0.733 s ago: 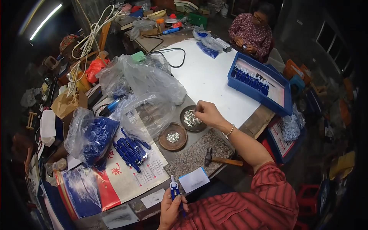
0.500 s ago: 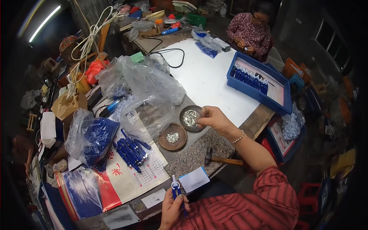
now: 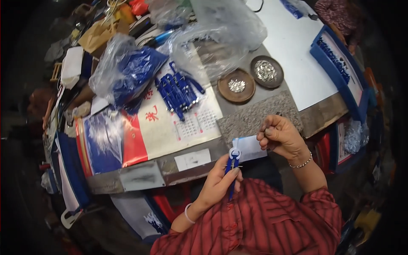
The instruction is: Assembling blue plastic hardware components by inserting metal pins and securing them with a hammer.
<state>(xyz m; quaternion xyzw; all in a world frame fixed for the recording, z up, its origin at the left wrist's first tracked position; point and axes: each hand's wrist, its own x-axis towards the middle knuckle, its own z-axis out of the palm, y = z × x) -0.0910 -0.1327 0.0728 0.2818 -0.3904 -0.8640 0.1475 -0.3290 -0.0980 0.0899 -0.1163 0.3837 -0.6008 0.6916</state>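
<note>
Person's left grip point(image 3: 221, 180) pinches blue, white-headed compass point(image 3: 232, 163); right grip point(image 3: 278, 135), at its two o'clock, pressed together, contents indiscernible.

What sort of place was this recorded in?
Probably a small assembly workshop, going by the two bowls of small metal parts, the pile of blue pieces, and the blue tool in the left hand.

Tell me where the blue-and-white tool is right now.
In the head view, the blue-and-white tool is just below centre, held in the left hand, in front of the red striped shirt and left of the right hand.
</note>
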